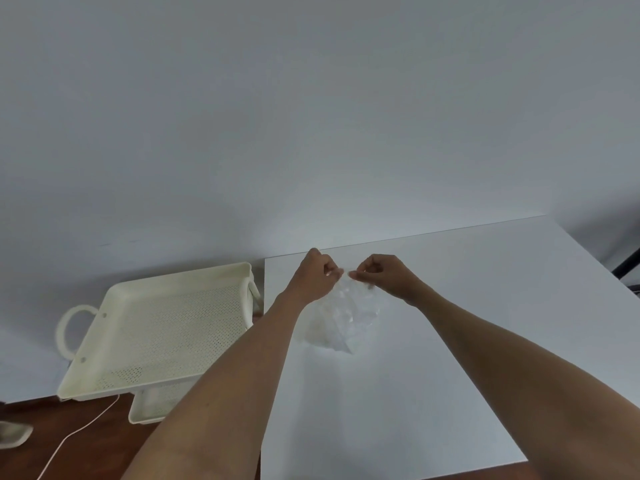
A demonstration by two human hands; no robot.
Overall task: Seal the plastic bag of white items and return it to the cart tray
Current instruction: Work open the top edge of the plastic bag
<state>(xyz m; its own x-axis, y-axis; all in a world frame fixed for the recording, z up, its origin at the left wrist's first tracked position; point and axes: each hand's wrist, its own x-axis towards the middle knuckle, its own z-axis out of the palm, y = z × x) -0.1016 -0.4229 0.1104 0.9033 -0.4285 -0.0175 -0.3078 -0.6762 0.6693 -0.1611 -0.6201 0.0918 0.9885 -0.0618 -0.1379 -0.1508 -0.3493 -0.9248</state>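
Plastic bag mouth pinched by left hand and right hand; sealing likely needs firm, even pressure along the strip.

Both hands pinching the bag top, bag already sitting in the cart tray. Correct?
Not quite. The head view shows both hands, left hand and right hand, pinching the bag top, but it rests on the white table, not in the cart tray.

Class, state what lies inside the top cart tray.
The tray shows only its perforated floor. The bag sits on the table; a forearm covers the tray's near right corner.
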